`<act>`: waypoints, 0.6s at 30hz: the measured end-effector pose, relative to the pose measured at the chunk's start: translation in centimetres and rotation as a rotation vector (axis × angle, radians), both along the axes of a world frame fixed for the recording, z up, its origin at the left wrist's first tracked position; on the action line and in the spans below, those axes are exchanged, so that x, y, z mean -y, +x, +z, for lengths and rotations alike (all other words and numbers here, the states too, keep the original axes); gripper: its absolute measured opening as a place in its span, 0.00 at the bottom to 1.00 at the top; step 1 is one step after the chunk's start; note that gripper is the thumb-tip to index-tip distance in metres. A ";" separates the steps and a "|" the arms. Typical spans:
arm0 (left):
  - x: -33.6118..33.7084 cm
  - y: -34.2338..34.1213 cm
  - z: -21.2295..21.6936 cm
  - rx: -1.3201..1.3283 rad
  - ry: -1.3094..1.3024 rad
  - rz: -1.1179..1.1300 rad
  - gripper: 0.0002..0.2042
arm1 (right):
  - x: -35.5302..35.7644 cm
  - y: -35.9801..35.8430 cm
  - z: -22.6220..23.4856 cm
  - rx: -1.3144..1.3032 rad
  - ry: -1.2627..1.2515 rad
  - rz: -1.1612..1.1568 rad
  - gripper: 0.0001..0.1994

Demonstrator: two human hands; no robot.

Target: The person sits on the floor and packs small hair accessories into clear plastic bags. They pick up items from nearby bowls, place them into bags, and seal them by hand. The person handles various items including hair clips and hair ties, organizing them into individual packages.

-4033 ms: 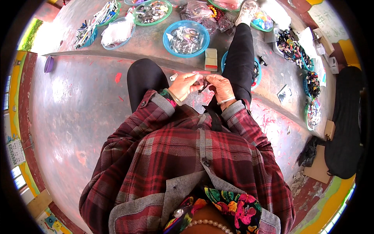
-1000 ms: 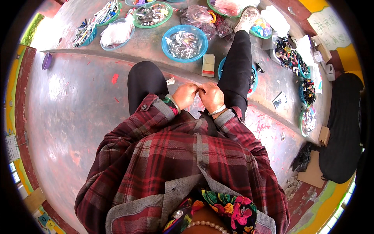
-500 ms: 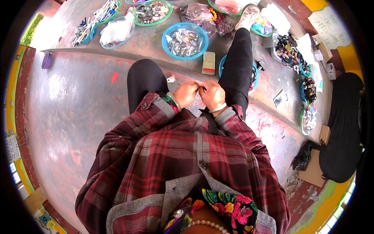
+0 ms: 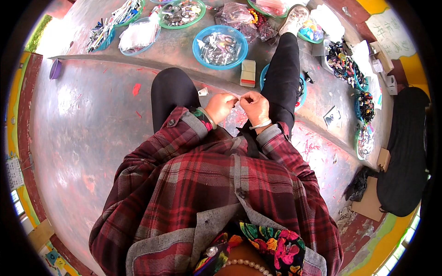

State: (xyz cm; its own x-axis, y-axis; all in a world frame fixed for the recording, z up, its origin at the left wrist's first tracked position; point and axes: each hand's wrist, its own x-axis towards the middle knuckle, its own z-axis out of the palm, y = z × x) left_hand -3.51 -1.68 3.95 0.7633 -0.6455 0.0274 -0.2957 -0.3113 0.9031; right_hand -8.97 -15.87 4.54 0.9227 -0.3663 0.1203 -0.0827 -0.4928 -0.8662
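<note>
My left hand [image 4: 221, 108] and my right hand [image 4: 254, 108] meet fingertip to fingertip in front of my lap, between my knees. Both are closed in a pinch. Whatever sits between the fingertips is too small to make out. Beyond the hands stands a blue basin [image 4: 220, 48] of small clear packets, some with dark ring-shaped pieces in them. A stack of cards [image 4: 247, 73] with a red lower edge rests just in front of that basin. Beside my left hand lies a small white tag [image 4: 203, 92] on the floor.
Another blue basin [image 4: 301, 94] is partly hidden behind my right leg. A green basin [image 4: 182, 14] of small items and a basin with white sheets [image 4: 139, 36] stand at the back left. A purple bowl [image 4: 55, 69] sits far left. Dark cords [image 4: 341, 62] fill a container at right.
My fingertips have drawn slightly apart, and my right hand has tilted a little. The view has shifted slightly; the basins and cards stay put.
</note>
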 end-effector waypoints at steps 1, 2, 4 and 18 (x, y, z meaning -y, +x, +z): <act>-0.1 0.1 0.0 -0.130 -0.026 0.017 0.08 | 0.2 0.0 -0.2 -0.026 0.121 -0.012 0.02; -0.1 0.2 0.0 -0.261 -0.052 0.034 0.09 | 0.4 0.1 -0.4 -0.052 0.241 -0.024 0.02; -0.2 0.5 -0.4 -0.550 -0.213 0.097 0.10 | 0.6 0.1 -0.1 -0.062 0.437 -0.040 0.02; -1.2 1.7 -1.4 -1.055 -0.689 0.236 0.08 | 8.7 -2.4 5.2 0.208 0.841 -0.155 0.02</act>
